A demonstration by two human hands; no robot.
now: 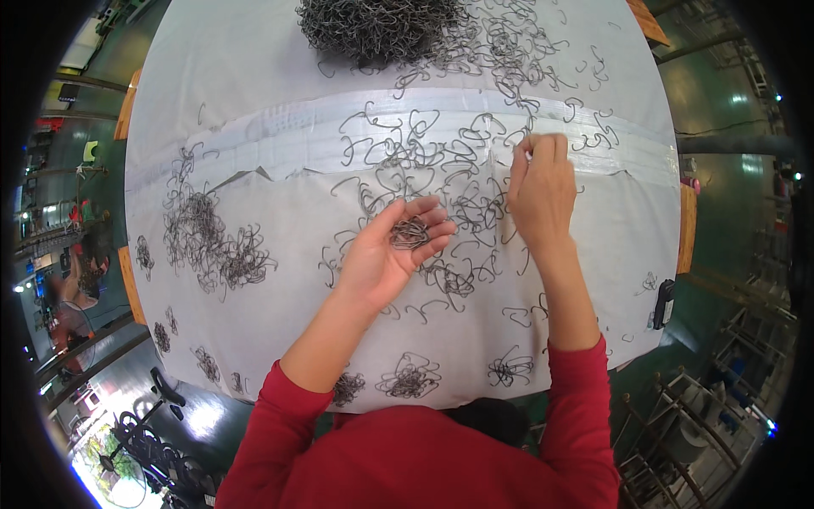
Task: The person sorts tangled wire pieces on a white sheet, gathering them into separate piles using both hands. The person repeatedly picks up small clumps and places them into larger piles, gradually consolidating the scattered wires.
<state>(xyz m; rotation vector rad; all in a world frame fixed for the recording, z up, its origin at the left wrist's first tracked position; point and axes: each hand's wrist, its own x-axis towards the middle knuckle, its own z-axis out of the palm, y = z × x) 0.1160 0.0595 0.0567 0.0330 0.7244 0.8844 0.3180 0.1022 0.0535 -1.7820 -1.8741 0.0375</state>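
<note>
A: Location of the hooks (410, 233)?
B: A bunch lies in the left hand (373, 263), frame centre. More are scattered over the table (288, 199), with a dense pile (377, 30) at the top of the frame.
A: State of the hands?
B: Apart from each other. The left is cupped palm up, fingers loosely curled under the bunch. The right hand (544, 195), right of centre, has its fingers bent downward; whether they pinch a hook, I cannot tell.
A: Handling?
B: Judged light, stiff, smooth enough to slip; unlikely to break, likely to tangle.
A: Grip point?
B: Recommend a fingertip pinch mid-wire, clear of the curled ends, which could snag neighbours.
</note>
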